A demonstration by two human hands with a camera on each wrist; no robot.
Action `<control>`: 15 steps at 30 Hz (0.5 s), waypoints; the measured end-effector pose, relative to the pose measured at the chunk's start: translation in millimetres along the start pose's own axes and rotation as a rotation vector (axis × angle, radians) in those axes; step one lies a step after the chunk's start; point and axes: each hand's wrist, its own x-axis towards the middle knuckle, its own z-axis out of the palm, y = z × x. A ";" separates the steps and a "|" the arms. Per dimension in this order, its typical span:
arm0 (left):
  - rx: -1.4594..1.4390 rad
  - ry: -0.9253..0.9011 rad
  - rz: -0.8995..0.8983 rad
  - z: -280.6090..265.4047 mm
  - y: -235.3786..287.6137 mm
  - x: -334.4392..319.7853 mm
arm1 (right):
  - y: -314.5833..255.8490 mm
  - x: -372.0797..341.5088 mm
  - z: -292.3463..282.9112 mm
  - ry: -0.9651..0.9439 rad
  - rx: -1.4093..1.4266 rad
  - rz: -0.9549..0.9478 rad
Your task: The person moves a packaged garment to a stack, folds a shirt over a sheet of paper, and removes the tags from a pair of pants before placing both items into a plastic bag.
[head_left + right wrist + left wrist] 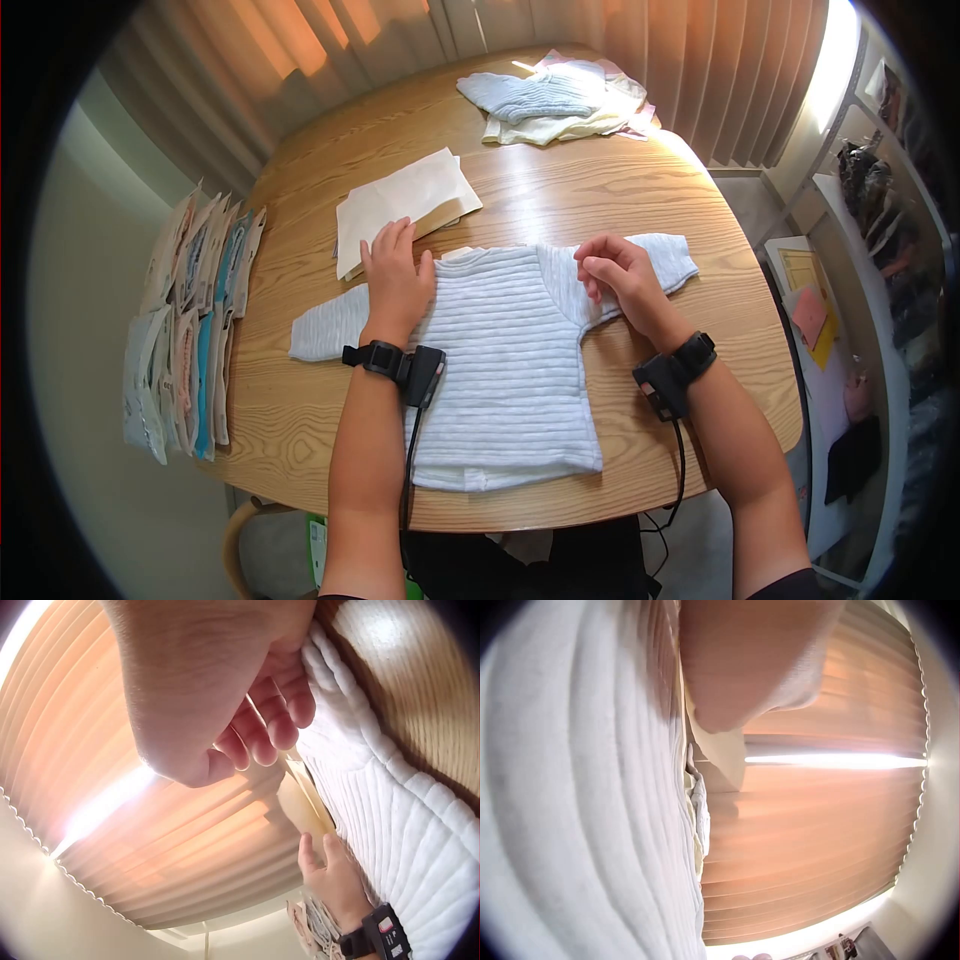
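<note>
A pale blue-grey ribbed baby sweater [505,370] lies spread flat on the wooden table, both sleeves out to the sides, its neckline toward the far side. My left hand [398,285] is over its left shoulder, with fairly straight fingertips right at the near edge of a small stack of cream paper sheets [400,205]. In the left wrist view the ribbed knit [577,787] fills the left side. My right hand [620,275] hovers by the right sleeve [665,258], fingers loosely bent and holding nothing; the right wrist view shows its bent fingertips [283,733].
Folded light blue and cream clothes [560,100] are piled at the table's far right corner. Several packed paper bags [190,320] stand along the left edge. A curtain [690,70] hangs behind the table, and a shelf [850,330] stands to the right.
</note>
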 end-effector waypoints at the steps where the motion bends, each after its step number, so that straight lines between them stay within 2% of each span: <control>1: -0.003 0.142 0.060 -7.4 6.2 3.0 | 0.1 -0.1 0.0 0.001 -0.003 -0.001; 2: -0.006 0.144 0.061 -14.7 12.0 5.6 | 0.4 -0.1 0.1 0.007 -0.011 -0.010; 4: -0.025 0.308 0.194 -30.8 25.8 10.7 | 0.0 0.2 0.4 0.015 -0.023 -0.019; 5: -0.027 0.310 0.194 -38.9 36.6 12.5 | 0.0 0.7 0.8 0.047 0.018 -0.022; 8: -0.197 0.128 0.424 -65.6 78.7 14.4 | -7.0 1.6 2.4 0.105 0.148 0.010; 10: -0.328 -0.022 0.438 -89.2 109.4 5.9 | -7.8 2.0 5.1 0.131 0.236 0.049; 13: -0.334 -0.289 0.454 -112.8 138.5 -15.5 | -4.6 3.8 7.7 0.214 0.311 -0.011; 15: -0.210 -0.427 0.463 -118.5 145.9 -33.3 | -1.0 0.3 0.2 0.070 -0.146 -0.009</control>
